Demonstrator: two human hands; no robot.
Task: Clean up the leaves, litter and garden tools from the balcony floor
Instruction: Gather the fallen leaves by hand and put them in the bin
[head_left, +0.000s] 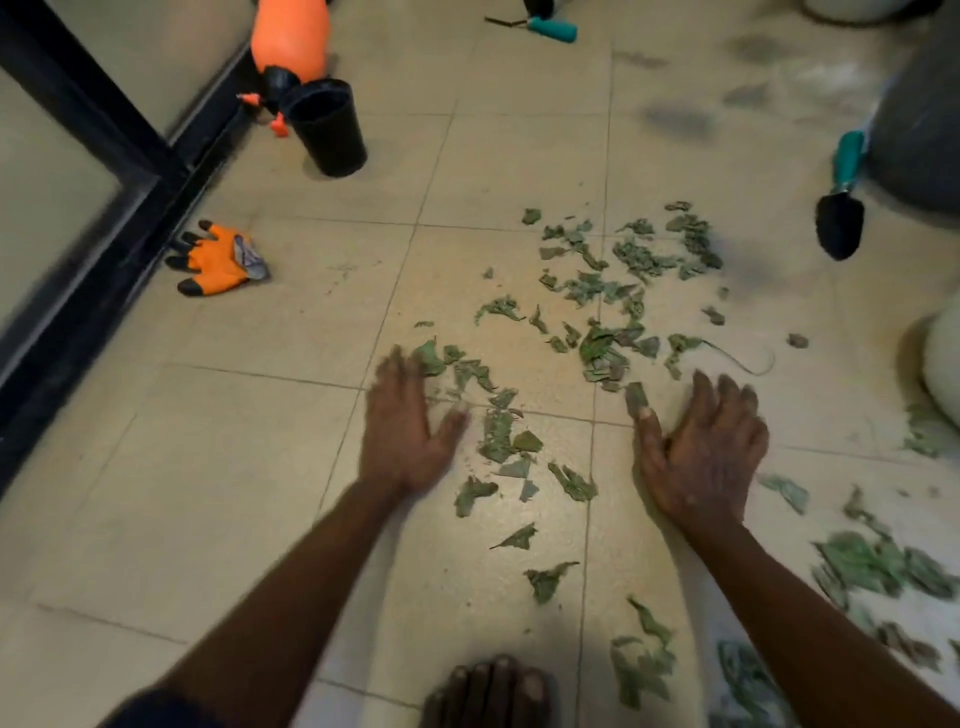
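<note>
Leaves torn small, scattered on the floor tiles, none gathered yet. Main patch lies ahead of and between both hands, its band running from near-left to far-right. A second lot sits right of the right forearm, by the frame edge.

Left hand palm down, fingers straight and together, thumb out, fingertips touching the nearest leaves. Right hand also flat, fingers spread, thumb tip on one leaf scrap, holding nothing. Judgement: sweep inward, the hands closing toward each other. The right hand is nearer the dense part; the left only reaches the edge.

Containers:
- Black pot, far left by the orange sprayer, inside dark so contents cannot be told.
- Grey tub, far right, only its wall shows.

No bin in view.

Tools untouched:
- Trowel beside the tub.
- Teal-handled tool at the top.
- Orange glove near the door frame.

Bare foot at the bottom
</note>
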